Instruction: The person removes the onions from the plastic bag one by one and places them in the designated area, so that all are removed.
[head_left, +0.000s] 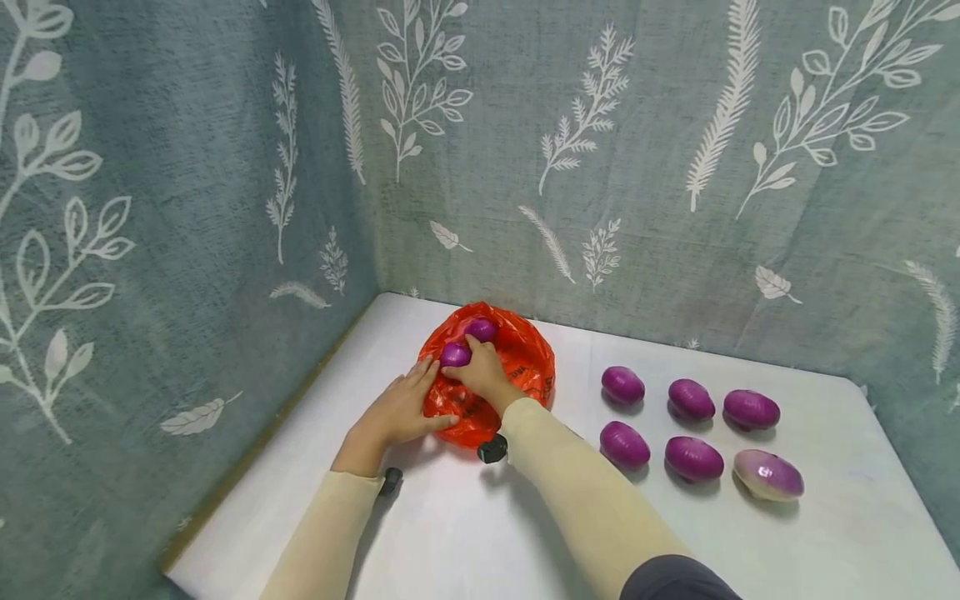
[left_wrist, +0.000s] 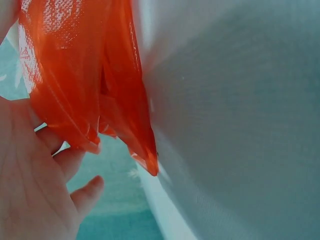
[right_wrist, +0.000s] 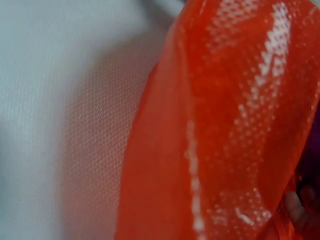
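A red plastic bag [head_left: 534, 337], spread into a round bowl shape, stands toward the back of the white table. My right hand [head_left: 483, 375] reaches inside it and pinches a purple onion [head_left: 454, 355] between thumb and fingers. Just behind that one, another purple onion [head_left: 482, 329] lies in the bag. At the bag's left side my left hand [head_left: 408, 406] rests with fingers and thumb spread along the rim. The left wrist view shows its fingers [left_wrist: 70, 160] against the outside of the plastic [left_wrist: 65, 90]. In the right wrist view the bag wall [right_wrist: 220, 125] hides most of the right hand.
To the right, several purple onions [head_left: 693, 459] sit in two rows on the table [head_left: 847, 475]. A paler purple-and-white onion [head_left: 768, 475] lies at the front right of them. Patterned green cloth [head_left: 495, 208] hangs behind the table and along its left.
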